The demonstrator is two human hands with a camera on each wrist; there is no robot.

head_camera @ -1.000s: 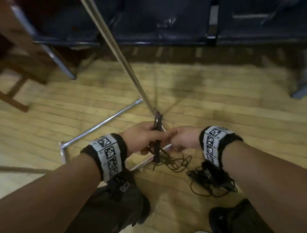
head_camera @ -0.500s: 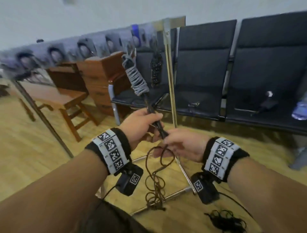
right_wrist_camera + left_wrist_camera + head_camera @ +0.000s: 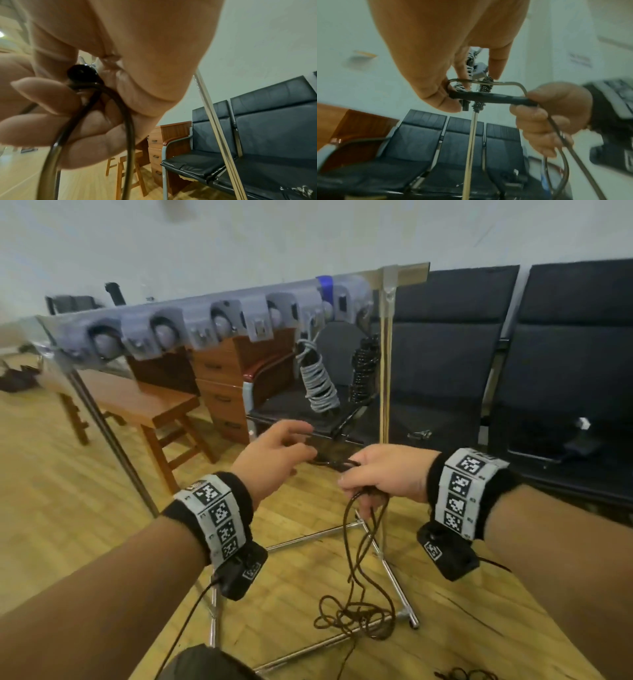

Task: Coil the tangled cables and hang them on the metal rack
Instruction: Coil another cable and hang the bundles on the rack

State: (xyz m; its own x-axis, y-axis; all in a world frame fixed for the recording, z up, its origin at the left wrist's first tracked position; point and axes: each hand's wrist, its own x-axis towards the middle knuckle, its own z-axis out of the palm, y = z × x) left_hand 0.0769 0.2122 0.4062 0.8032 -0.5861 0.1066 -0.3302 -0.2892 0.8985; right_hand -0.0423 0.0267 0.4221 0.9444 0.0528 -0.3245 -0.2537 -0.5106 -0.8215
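- Two hands up in front of the metal rack (image 3: 388,354): my right hand (image 3: 387,474) has its grip curled round the brown cable (image 3: 359,559), fingers wrapped over two strands and the black plug end (image 3: 489,96).
- My left hand (image 3: 274,453) has a loose grip, fingers spread; thumb touches the far tip of the plug end.
- One brown cable: hangs from my right hand, rest lies tangled on the wood floor (image 3: 68,508) inside the rack base.
- Two coiled cables hang on the rack: one grey coil (image 3: 317,378), one black coil (image 3: 364,369), side by side.
- One more dark tangle (image 3: 466,674) on the floor, bottom right.
- Three dark seats (image 3: 462,142) behind the rack.
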